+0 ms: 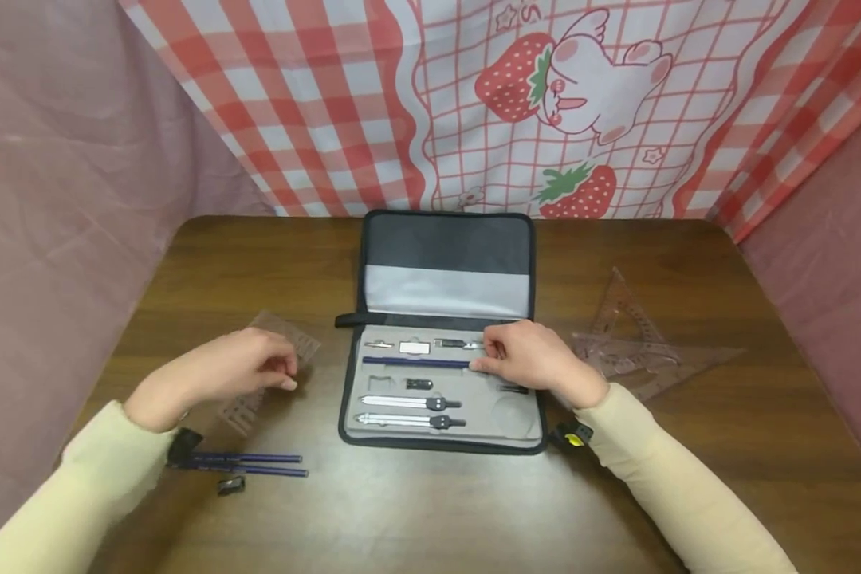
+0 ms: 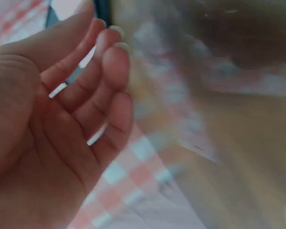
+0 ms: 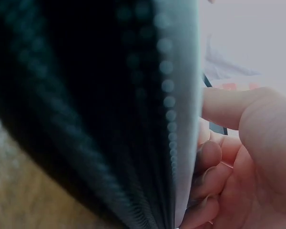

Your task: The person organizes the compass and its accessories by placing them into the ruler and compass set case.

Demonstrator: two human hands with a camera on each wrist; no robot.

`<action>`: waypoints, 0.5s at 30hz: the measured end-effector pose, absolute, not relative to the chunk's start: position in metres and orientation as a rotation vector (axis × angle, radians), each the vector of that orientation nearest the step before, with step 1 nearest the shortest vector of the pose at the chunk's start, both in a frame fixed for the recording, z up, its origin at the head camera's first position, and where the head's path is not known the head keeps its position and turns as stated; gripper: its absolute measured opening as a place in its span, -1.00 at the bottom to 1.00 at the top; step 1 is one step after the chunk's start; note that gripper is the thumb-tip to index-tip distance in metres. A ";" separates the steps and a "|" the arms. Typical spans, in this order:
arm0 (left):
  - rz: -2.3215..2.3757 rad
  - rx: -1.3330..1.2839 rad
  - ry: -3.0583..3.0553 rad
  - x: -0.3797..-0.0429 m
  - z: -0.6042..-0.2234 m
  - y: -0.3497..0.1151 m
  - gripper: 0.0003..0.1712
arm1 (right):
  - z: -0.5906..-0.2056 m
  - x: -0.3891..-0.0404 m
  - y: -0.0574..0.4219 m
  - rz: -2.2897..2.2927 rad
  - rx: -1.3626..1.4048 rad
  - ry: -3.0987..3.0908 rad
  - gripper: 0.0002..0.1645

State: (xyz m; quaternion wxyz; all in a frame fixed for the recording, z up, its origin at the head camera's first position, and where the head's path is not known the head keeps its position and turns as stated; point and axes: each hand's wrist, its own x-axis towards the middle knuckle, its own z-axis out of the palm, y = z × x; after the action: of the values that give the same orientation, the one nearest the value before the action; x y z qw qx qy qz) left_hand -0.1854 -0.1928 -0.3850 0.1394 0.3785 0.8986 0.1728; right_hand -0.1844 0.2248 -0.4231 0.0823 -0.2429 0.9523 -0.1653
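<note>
An unzipped black drawing-set case point(image 1: 441, 448) lies on the table with its lid folded back. My right hand point(image 1: 534, 359) is over the case's right half, its thumb and curled fingers at the right end of a dark blue pencil point(image 1: 416, 362) lying in the grey insert. The right wrist view shows that hand partly hidden behind the case edge point(image 3: 178, 114). Two compasses point(image 1: 409, 402) and a small compass attachment point(image 1: 450, 344) rest in their slots. Left of the case, my left hand point(image 1: 240, 363) hovers with loosely bent fingers above a clear ruler point(image 1: 240, 414), holding nothing.
Two more blue pencils point(image 1: 273, 471) and a small black sharpener point(image 1: 231, 485) lie at the front left. Clear set squares point(image 1: 627, 319) overlap on the right. A checked strawberry cloth point(image 1: 473, 159) hangs behind the wooden table point(image 1: 416, 518).
</note>
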 end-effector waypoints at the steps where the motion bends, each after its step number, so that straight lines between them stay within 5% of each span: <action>1: 0.510 1.098 2.588 -0.180 -0.387 -0.201 -0.85 | -0.423 -0.184 0.225 -0.491 -0.723 2.847 -0.55; 15: 0.483 1.057 2.455 -0.135 -0.403 -0.237 -0.71 | -0.423 -0.184 0.223 -0.477 -0.710 2.868 -0.55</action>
State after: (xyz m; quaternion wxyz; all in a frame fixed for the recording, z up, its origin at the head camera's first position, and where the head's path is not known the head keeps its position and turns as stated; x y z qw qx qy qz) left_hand -0.1355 -0.2369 -0.4027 0.2112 0.3803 0.8835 0.1738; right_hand -0.1840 0.2227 -0.4228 0.0743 -0.2366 0.9556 -0.1591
